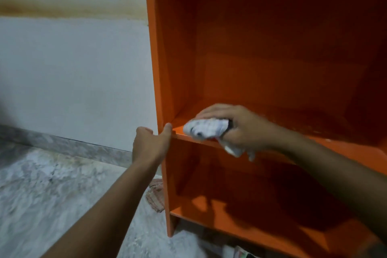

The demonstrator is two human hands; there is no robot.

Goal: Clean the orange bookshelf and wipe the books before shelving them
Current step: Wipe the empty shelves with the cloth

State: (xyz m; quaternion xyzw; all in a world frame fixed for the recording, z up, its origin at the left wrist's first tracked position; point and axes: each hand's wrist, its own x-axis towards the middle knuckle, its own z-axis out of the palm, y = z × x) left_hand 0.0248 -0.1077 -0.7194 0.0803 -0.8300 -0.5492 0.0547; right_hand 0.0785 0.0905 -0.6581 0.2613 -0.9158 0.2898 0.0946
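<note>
The orange bookshelf (261, 58) fills the right side of the head view, its compartments bare. My right hand (236, 125) grips a crumpled white cloth (206, 129) with dark marks and presses it on the front left part of the middle shelf board (345, 148). My left hand (151, 140) holds the left side panel at the level of that board, thumb hooked over the front edge and fingers curled round the outer face. No books show clearly.
A pale wall (73, 69) with a brown stain band stands left of the shelf. The marble floor (52, 205) spreads below. A pinkish rag (156, 197) lies on the floor by the shelf's left foot. Some blurred items (236, 252) lie at the bottom edge.
</note>
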